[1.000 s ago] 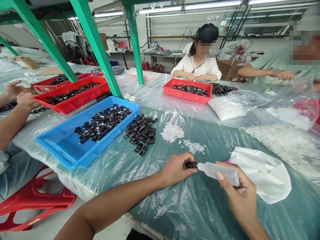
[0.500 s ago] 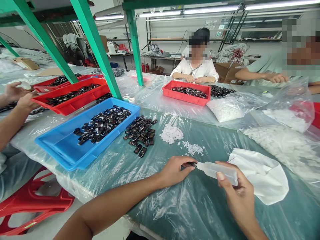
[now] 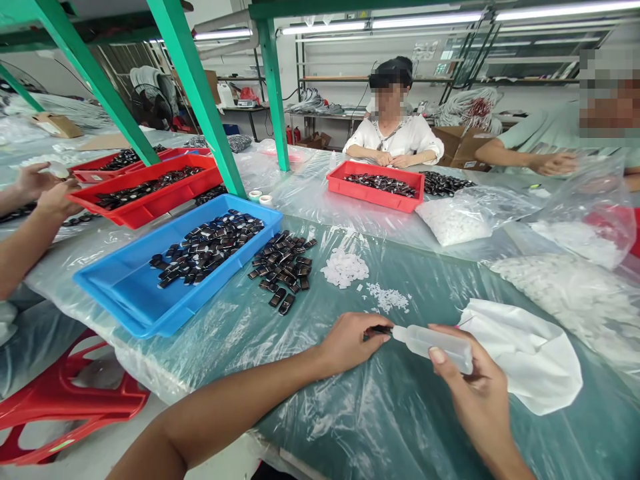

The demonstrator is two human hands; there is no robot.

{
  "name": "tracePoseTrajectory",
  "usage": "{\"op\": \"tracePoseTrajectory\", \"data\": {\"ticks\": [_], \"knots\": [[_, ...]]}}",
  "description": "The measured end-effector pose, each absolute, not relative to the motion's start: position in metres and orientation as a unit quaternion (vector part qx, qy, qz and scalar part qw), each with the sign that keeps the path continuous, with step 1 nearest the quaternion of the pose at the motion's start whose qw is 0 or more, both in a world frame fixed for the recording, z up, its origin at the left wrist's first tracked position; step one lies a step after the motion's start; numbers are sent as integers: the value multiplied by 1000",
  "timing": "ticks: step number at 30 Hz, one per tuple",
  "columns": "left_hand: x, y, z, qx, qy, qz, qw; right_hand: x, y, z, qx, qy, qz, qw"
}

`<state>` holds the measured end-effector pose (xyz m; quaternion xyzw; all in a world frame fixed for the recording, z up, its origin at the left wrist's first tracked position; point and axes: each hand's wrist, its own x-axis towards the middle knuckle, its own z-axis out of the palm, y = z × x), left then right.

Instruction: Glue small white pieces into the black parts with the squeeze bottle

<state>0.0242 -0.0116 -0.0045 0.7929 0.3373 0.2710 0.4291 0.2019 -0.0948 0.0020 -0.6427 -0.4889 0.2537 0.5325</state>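
Observation:
Between thumb and fingers, my left hand pinches a small black rectangular piece, mostly covered by the fingers. My right hand is wrapped round a translucent squeeze bottle, tilted so its nozzle meets or nearly meets the black piece; I cannot tell which. Beyond my left hand lie a pile of tiny white bits and a pile of larger white pieces. A heap of similar black pieces lies beside the blue tray. A white cloth lies right of the bottle.
Red trays of black pieces stand at the left and the far side. Bags of white pieces lie at right. Green posts rise at left. Co-workers sit opposite; another person's hands work at left.
The view has shifted slightly. Both my hands keep nearly the same pose, with the bottle's nozzle still at the black piece. The co-worker opposite has shifted their head a little.

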Motion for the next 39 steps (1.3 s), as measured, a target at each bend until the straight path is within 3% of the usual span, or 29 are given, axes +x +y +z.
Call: {"op": "tracePoseTrajectory", "data": {"ticks": [17, 39], "knots": [[25, -13, -2, 751, 304, 312, 496, 208, -91, -3, -582, -380, 370, 616], [25, -12, 1, 780, 324, 304, 440, 201, -96, 6, -662, -448, 273, 536]]}}
